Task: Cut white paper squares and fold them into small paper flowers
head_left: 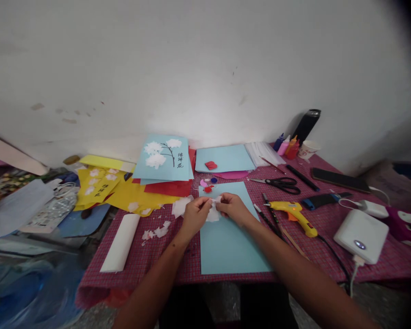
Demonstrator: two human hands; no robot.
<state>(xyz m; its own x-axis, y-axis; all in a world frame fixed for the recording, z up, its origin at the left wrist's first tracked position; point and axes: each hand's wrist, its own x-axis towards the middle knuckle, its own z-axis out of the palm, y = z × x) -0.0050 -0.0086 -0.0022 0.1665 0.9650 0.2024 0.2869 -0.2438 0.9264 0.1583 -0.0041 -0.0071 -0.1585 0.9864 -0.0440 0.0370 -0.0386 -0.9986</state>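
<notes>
Both hands meet over the upper part of a light blue sheet of paper (231, 251). My left hand (196, 214) pinches a piece of thin white tissue paper (213, 214) from the left. On the right side of the same piece, the fingertips of my right hand (233, 208) are closed. The fingers partly cover the tissue, so its exact shape is hidden. More white tissue (181, 207) lies just left of my left hand. Torn tissue scraps (156, 232) are scattered on the checked cloth below it.
Right of the sheet lie scissors (277, 183), a yellow glue gun (294, 214) with a cord and a white power box (361, 235). At the back stand paint bottles (287, 146) and a black flask (306, 125). Finished flower pictures (162, 171) and a white paper roll (121, 242) are on the left.
</notes>
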